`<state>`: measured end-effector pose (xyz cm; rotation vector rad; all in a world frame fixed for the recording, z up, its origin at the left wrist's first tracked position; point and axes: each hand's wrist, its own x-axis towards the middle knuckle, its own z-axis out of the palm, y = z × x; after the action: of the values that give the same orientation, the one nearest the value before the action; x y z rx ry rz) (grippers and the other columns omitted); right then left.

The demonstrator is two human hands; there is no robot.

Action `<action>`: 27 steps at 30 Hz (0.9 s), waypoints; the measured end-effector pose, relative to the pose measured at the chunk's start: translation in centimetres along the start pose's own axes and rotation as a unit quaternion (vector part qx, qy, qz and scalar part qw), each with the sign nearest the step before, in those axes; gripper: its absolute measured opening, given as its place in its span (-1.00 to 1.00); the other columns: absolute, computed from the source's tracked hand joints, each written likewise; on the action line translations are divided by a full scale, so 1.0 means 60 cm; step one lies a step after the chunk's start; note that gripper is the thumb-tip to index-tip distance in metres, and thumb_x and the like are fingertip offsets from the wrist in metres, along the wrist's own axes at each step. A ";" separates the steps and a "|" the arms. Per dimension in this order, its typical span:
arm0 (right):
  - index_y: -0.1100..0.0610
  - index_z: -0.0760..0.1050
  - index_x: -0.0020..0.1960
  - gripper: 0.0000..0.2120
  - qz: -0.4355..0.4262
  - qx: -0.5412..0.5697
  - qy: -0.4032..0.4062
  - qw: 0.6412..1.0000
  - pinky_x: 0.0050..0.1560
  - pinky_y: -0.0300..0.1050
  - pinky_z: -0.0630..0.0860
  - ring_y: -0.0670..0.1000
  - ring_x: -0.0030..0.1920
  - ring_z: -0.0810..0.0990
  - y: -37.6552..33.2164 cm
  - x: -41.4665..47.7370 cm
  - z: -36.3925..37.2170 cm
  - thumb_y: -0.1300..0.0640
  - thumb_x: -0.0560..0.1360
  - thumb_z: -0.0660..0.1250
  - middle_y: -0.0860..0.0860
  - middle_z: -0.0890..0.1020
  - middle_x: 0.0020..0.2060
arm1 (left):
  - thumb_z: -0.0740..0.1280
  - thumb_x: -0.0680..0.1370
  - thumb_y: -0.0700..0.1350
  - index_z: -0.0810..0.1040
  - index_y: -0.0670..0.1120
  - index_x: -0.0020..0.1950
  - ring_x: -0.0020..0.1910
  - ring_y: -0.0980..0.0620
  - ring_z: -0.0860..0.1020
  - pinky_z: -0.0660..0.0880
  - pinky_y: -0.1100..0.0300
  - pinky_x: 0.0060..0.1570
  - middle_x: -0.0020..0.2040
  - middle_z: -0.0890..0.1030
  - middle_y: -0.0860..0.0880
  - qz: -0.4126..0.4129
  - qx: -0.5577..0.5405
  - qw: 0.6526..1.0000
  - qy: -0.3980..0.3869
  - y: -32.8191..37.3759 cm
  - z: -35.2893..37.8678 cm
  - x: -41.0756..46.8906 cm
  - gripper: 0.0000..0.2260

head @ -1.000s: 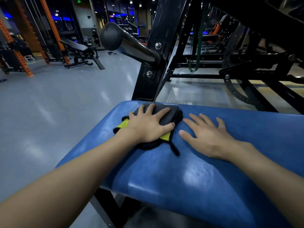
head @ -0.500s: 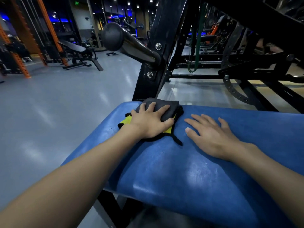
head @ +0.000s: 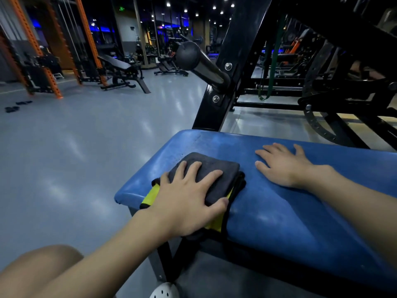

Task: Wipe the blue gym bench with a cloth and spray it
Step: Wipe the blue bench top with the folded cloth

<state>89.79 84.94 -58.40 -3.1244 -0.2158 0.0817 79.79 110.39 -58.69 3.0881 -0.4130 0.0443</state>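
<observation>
The blue gym bench (head: 290, 216) fills the lower right of the head view, its padded top worn and shiny. A folded dark grey cloth with yellow underside (head: 211, 172) lies on the bench's left end, near the front edge. My left hand (head: 189, 201) presses flat on the cloth, fingers spread and straight. My right hand (head: 283, 166) rests flat on the bare padding to the right of the cloth, fingers straight. No spray bottle is in view.
A black steel frame post (head: 217, 100) with a round-ended bar (head: 197, 59) rises just behind the bench. More black machine frames stand at the right. Grey floor (head: 86, 147) spreads to the left, with an orange rack (head: 49, 65) and a black bench (head: 120, 69) far off.
My left hand has pulled the cloth back from the bench's far edge toward the near edge. The right hand stays flat on the padding. The view has shifted left.
</observation>
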 end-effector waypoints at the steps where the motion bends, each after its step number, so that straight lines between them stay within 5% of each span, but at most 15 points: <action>1: -0.08 0.10 0.58 -0.47 -0.003 0.017 0.011 1.000 0.49 0.35 -0.15 -0.01 0.58 -0.04 -0.004 0.006 -0.004 -0.20 0.65 -0.09 -0.07 0.08 0.59 | -0.21 0.37 0.49 -0.08 0.39 0.53 0.61 -0.13 -0.10 0.03 -0.28 0.47 0.64 0.00 0.03 -0.007 -0.002 1.000 0.000 0.002 0.000 0.003 -0.29; 4: -0.10 0.07 0.59 -0.44 -0.005 0.082 0.020 0.996 0.51 0.31 -0.14 -0.03 0.59 -0.04 -0.017 0.019 -0.005 -0.25 0.63 -0.10 -0.11 0.07 0.59 | -0.18 0.37 0.48 -0.08 0.41 0.53 0.61 -0.17 -0.09 0.02 -0.32 0.44 0.65 -0.02 0.02 -0.020 -0.002 1.000 -0.008 0.006 0.002 0.039 -0.30; 18: -0.18 -0.04 0.59 -0.42 -0.010 0.061 0.014 0.998 0.51 0.27 -0.20 -0.05 0.59 -0.17 -0.025 0.036 0.025 -0.29 0.60 -0.18 -0.14 -0.08 0.60 | -0.04 0.44 0.46 0.01 0.41 0.53 0.59 -0.19 0.00 0.08 -0.44 0.38 0.64 0.06 0.03 -0.051 -0.030 0.998 -0.020 -0.032 0.001 0.370 -0.35; 27: -0.19 0.03 0.57 -0.44 -0.012 0.082 0.026 0.996 0.52 0.21 -0.19 -0.07 0.58 -0.13 -0.024 0.031 0.024 -0.29 0.60 -0.14 -0.16 -0.01 0.60 | -0.09 0.48 0.42 0.02 0.36 0.56 0.60 -0.18 -0.03 0.03 -0.34 0.44 0.64 0.05 -0.04 -0.030 -0.024 0.999 -0.004 -0.040 0.007 0.306 -0.36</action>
<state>91.38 86.63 -59.89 -2.9550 -0.2333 0.0166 98.12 107.87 -58.56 3.0514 -0.3179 0.0203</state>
